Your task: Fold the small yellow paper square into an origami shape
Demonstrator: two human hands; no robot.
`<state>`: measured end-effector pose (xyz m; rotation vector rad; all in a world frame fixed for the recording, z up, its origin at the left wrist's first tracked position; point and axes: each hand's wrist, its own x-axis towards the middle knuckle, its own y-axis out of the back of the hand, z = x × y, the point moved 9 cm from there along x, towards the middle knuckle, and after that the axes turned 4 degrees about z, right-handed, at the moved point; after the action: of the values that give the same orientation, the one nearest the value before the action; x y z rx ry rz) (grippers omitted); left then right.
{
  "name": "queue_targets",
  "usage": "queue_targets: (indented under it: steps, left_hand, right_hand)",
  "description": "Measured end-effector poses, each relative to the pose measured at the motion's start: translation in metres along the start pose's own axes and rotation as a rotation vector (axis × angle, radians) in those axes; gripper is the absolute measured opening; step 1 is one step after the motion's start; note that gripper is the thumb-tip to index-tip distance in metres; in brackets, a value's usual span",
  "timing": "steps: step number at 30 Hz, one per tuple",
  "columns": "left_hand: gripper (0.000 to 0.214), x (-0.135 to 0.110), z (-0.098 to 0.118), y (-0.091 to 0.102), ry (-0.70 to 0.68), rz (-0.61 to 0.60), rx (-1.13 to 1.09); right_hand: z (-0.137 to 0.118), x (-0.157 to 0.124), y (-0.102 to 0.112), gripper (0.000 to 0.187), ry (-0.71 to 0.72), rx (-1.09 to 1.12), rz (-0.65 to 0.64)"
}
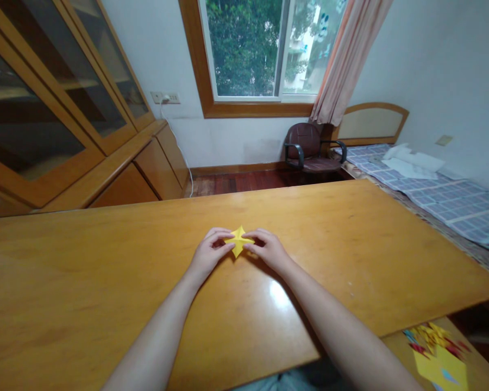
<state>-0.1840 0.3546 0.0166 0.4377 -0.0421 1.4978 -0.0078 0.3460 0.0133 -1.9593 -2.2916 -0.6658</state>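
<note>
A small yellow folded paper (238, 241) with pointed corners, like a four-pointed star, is held between my two hands just over the wooden table (106, 277). My left hand (212, 248) pinches its left side between thumb and fingers. On the opposite side, my right hand (269, 248) grips it the same way. The paper's middle and its upper and lower points show between the fingertips, while its side points are partly covered by them.
At the lower right, a lower surface (403, 347) bears yellow paper sheets (444, 369) and a pile of small yellow and red folded pieces (432, 335). Beyond the table stand a chair (305, 144), a bed (432, 190) and a glass-doored cabinet (77, 125).
</note>
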Motion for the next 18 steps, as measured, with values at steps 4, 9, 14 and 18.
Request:
queue_targets:
  steps: [4,9,14,18]
  left_hand:
    - [0.019,-0.001,-0.0011,-0.0014,-0.007,-0.018,-0.005]
    - [0.018,-0.0037,-0.0051,-0.0059,0.023,-0.062,-0.028]
    - [0.014,-0.0044,0.0006,-0.0067,-0.026,-0.077,-0.013]
    - [0.013,-0.0044,0.0047,-0.0072,-0.051,-0.091,0.0]
  right_hand:
    - [0.0027,-0.0006,-0.0004,0.024,-0.017,0.026,0.009]
    - [0.0049,-0.0015,0.0014,0.023,-0.033,0.031,0.041]
    - [0.0009,-0.0007,0.0001,0.015,0.004,-0.004,0.017]
    - [-0.0015,0.0001,-0.0003,0.014,0.034,-0.01,0.005]
